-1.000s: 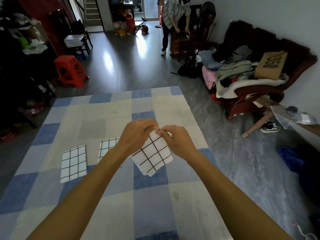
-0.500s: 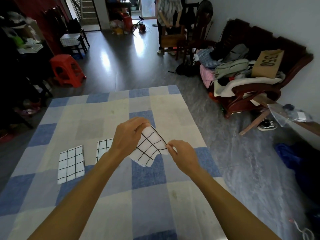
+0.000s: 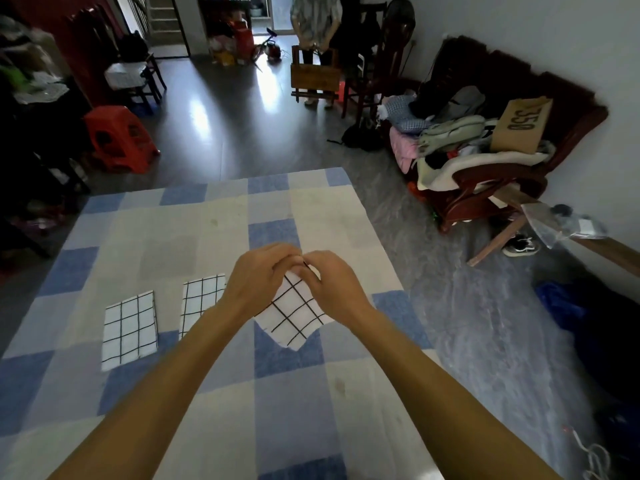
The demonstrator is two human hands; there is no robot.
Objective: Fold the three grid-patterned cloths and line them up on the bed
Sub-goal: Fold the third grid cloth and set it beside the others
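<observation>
On my feed from the head camera, the two hands meet above the bed. The left hand [image 3: 258, 284] and the right hand [image 3: 332, 289] both have their fingers curled, and their fingertips pinch the top edge of the third cloth [image 3: 294, 313] where they come together. It is thin white fabric crossed by a black grid. It hangs limp from the pinch in a rough diamond, with its lower corner pointing down at a blue square of the sheet. I cannot tell whether that corner touches the bed.

The other two cloths lie flat to the left, in the same white with black lines. The far-left cloth [image 3: 129, 329] is a folded rectangle. The middle cloth [image 3: 202, 296] sits near it with a strip of sheet between them, and its right part is hidden behind the left wrist.

The bed [image 3: 173, 237] wears a soft sheet in large blue, grey and cream checks, with a few faint marks.

Beyond it, a glossy dark floor [image 3: 221, 109] mirrors light from a doorway. A red plastic stool [image 3: 119, 138] stands on the left. On the right, against a pale wall, a dark wooden bench [image 3: 502, 178] is heaped with clothes. A cardboard box [image 3: 521, 126] printed 350 rests on top of the heap. A sneaker [image 3: 521, 245] lies near the bench. At the far end a person [image 3: 313, 19] stands behind a small wooden chair [image 3: 313, 76].
</observation>
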